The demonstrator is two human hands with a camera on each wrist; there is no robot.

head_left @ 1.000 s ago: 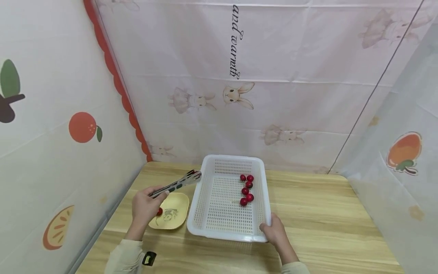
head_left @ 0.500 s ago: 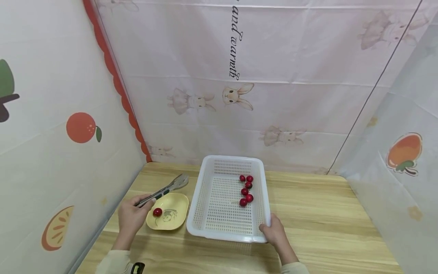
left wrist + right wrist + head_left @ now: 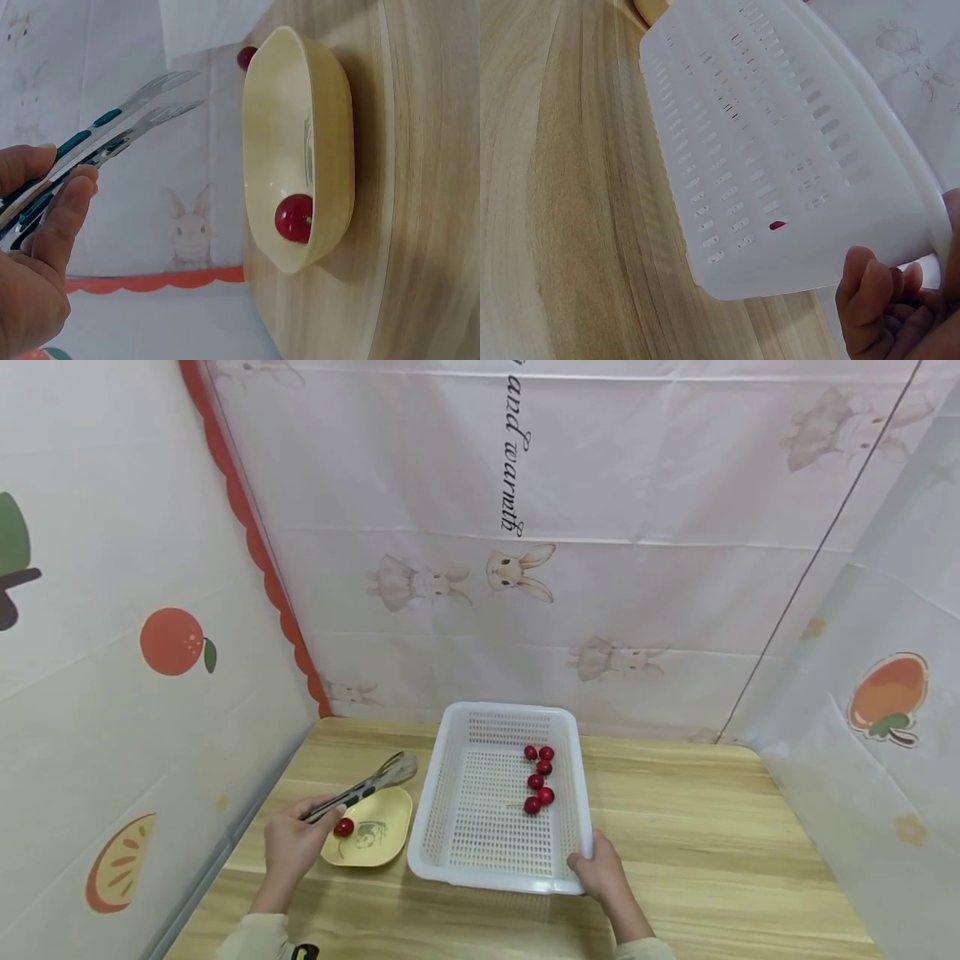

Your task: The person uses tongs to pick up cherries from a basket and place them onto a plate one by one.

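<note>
My left hand [image 3: 292, 843] holds metal tongs [image 3: 367, 789] with dark green grip pads, above the far left of a small yellow dish [image 3: 390, 835]. In the left wrist view, the tips of the tongs [image 3: 176, 94] stand apart with nothing between them. One red cherry [image 3: 294, 217] lies in the dish, and another cherry [image 3: 247, 58] shows just past its far rim. My right hand [image 3: 602, 868] grips the near right corner of a white slotted plastic basket [image 3: 427, 827]. Several cherries [image 3: 536, 782] lie along the right side of the basket floor.
The basket stands just right of the dish on a wooden table [image 3: 697, 835]. A printed cloth backdrop [image 3: 465, 635] rises behind the table, with a cloth wall [image 3: 90, 710] on the left and another [image 3: 892, 827] on the right.
My left hand has moved left and down with the tongs, their tips drawing away from the basket rim to above the dish's far edge. The right hand and basket have stayed nearly still.
</note>
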